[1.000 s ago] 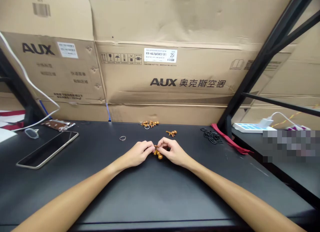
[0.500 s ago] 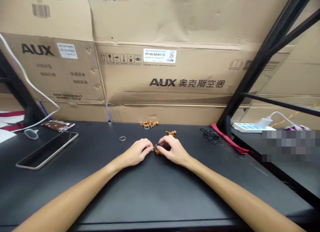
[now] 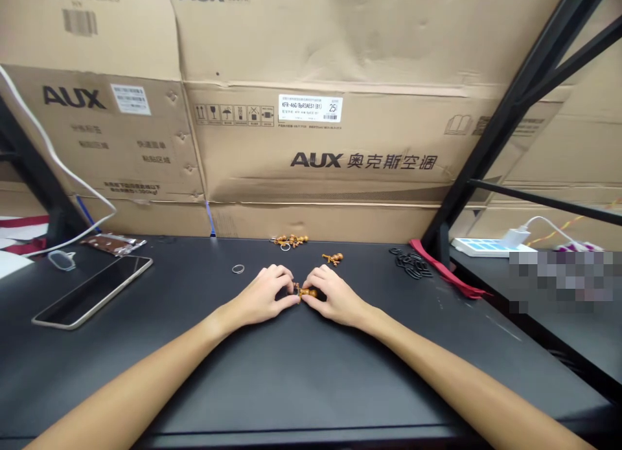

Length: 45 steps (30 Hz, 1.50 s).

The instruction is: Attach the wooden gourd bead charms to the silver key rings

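Note:
Between my two hands, low over the black tabletop (image 3: 311, 372), is a small brown gourd-shaped charm (image 3: 307, 293) with a cord end. My left hand (image 3: 267, 296) has its thumb and fingers curled at the charm's left, corded end. The fingers of my right hand (image 3: 337, 296) close around its rounded right end. A second gourd charm (image 3: 334, 259) lies just beyond my right hand. Farther back sits a small heap of similar charms (image 3: 294, 240) with a metal ring (image 3: 285, 247) by it. One loose split ring (image 3: 238, 269) rests beyond my left hand.
Black clips (image 3: 412, 263) lie in a pile at right, beside a red strap (image 3: 449, 273). On the left are a phone (image 3: 94, 291), clear glasses (image 3: 62, 260) and a brown packet (image 3: 114, 243). Cardboard boxes (image 3: 311, 197) wall off the back; a black metal post (image 3: 486, 133) stands right.
The charm has turned between my fingers and more of it shows. My left fingers have spread a little over its end, and my right hand has drawn slightly nearer, uncovering the charm behind.

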### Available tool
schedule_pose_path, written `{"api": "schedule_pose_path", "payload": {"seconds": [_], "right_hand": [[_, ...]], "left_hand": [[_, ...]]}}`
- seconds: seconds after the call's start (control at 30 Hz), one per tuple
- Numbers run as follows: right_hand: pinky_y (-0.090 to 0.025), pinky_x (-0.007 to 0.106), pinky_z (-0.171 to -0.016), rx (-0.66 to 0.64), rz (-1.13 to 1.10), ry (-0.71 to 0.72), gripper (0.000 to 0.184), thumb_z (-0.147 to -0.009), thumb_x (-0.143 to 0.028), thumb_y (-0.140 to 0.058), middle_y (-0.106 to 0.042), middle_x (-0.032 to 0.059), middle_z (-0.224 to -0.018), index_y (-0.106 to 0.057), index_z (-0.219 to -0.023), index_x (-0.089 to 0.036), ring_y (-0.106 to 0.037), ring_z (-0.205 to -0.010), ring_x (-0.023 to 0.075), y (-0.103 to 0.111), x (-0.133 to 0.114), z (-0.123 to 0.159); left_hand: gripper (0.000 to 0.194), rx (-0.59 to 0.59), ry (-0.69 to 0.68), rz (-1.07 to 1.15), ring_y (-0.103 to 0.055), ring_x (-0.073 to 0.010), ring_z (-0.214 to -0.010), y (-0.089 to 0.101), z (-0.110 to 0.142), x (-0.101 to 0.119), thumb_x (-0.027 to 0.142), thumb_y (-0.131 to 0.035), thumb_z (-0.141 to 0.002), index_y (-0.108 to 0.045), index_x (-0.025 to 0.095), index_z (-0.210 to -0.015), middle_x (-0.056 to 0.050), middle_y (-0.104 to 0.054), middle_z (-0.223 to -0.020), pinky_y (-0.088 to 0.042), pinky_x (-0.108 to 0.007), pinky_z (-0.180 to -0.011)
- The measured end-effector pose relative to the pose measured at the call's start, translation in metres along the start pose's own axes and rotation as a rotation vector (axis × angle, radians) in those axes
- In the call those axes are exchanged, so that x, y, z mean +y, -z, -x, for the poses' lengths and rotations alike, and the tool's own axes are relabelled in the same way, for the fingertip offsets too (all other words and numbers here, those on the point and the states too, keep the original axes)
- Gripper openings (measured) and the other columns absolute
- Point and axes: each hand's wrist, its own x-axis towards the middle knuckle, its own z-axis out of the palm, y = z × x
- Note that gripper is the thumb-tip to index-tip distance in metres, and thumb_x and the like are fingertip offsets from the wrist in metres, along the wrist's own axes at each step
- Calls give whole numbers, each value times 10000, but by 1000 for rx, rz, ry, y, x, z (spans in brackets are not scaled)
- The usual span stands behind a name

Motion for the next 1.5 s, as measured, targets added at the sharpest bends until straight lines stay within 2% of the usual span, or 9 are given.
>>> {"api": "schedule_pose_path", "payload": {"seconds": [0.17, 0.3, 0.4, 0.57, 0.77, 0.97, 1.17, 1.37, 1.5], "right_hand": [[-437, 349, -802, -2, -2, 18, 54, -871, -240, -571, -614, 63, -902, -599, -899, -202, -528, -856, 202, -1, -1, -1], [-436, 351, -795, 37, 65, -60, 53, -859, -232, -584, -613, 60, -877, -613, -888, -198, -519, -840, 205, -1, 6, -1], [-437, 356, -806, 43, 51, -88, 52, -862, -233, -586, -610, 55, -870, -615, -889, -199, -517, -827, 200, 0, 7, 0], [-445, 335, -823, 13, -47, -18, 77, -882, -245, -573, -603, 59, -937, -608, -936, -204, -520, -880, 192, -2, 1, 0], [-435, 370, -817, 62, 52, -124, 47, -864, -229, -590, -607, 58, -893, -619, -885, -199, -522, -842, 202, -4, 7, -1], [-449, 333, -825, 26, -57, -30, 79, -884, -252, -579, -594, 62, -957, -609, -940, -205, -518, -892, 193, -2, 0, -1], [-437, 364, -827, 73, 59, -122, 47, -869, -243, -599, -603, 51, -908, -614, -888, -203, -529, -856, 195, -3, 8, -1], [-456, 343, -842, 37, -59, -30, 71, -886, -248, -583, -587, 55, -963, -609, -942, -214, -521, -906, 192, -1, 0, 0], [-448, 363, -838, 64, 14, -94, 55, -865, -240, -606, -591, 54, -933, -617, -907, -206, -526, -880, 200, -2, 5, -1]], "left_hand": [[180, 42, -39, -51, -517, -208, -994, -5, -1, 1, 266, -475, -926, -604, 194, -823, -62, -569, -1084, -409, -378, -909], [198, 33, -63, -64, -514, -208, -981, -5, -2, -1, 245, -436, -943, -607, 196, -856, -66, -569, -1082, -412, -376, -900], [180, 31, -52, -55, -513, -211, -1000, -4, -2, 0, 276, -461, -937, -606, 202, -861, -63, -567, -1080, -409, -379, -909], [158, 36, -33, -55, -513, -211, -1014, -5, -1, 2, 276, -485, -925, -603, 200, -851, -58, -563, -1084, -409, -380, -924], [153, 24, -43, -84, -509, -210, -1018, -5, -1, 1, 250, -473, -932, -601, 204, -862, -59, -558, -1089, -407, -378, -925], [153, 40, -36, -84, -511, -207, -1009, -6, -1, 1, 277, -485, -931, -600, 199, -866, -57, -558, -1080, -414, -374, -917], [175, 48, -63, -105, -514, -209, -1004, -5, -2, -1, 258, -472, -935, -627, 206, -874, -58, -561, -1080, -421, -381, -913], [160, 42, -65, -119, -519, -202, -993, -5, -1, 2, 270, -486, -932, -620, 197, -883, -55, -563, -1071, -431, -368, -905], [198, 54, -80, -131, -519, -204, -988, -5, -2, 1, 236, -453, -943, -632, 198, -867, -59, -565, -1074, -435, -368, -895]]}}
